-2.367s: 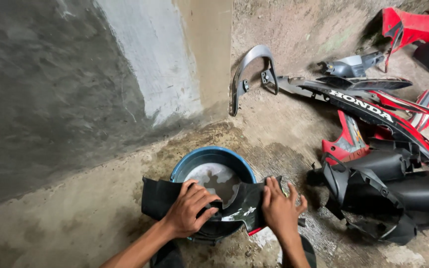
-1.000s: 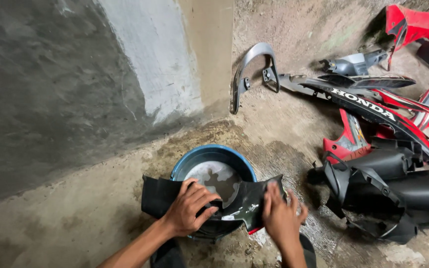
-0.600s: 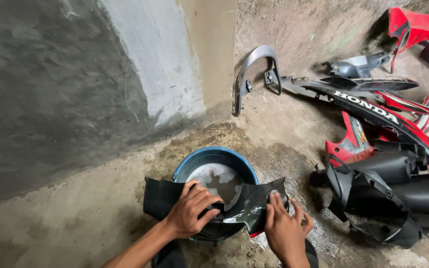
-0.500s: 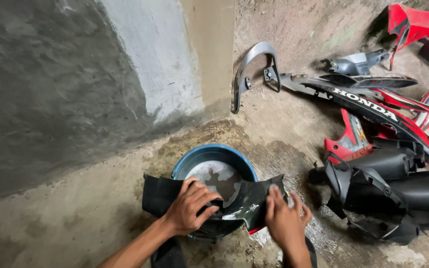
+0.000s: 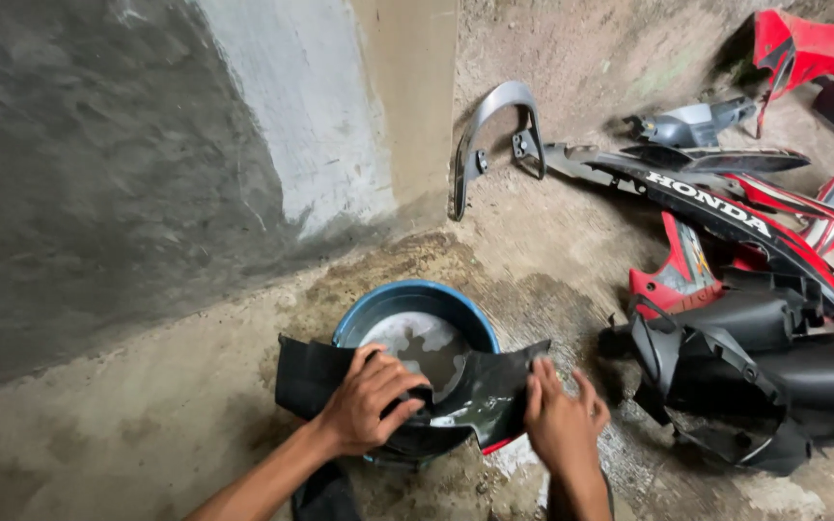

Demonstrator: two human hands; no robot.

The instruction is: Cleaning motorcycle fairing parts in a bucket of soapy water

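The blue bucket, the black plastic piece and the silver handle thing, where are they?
blue bucket [image 5: 383,301]: head view, on its far rim.
black plastic piece [image 5: 494,386]: head view, on its wet right half.
silver handle [image 5: 494,101]: head view, on its curved top.
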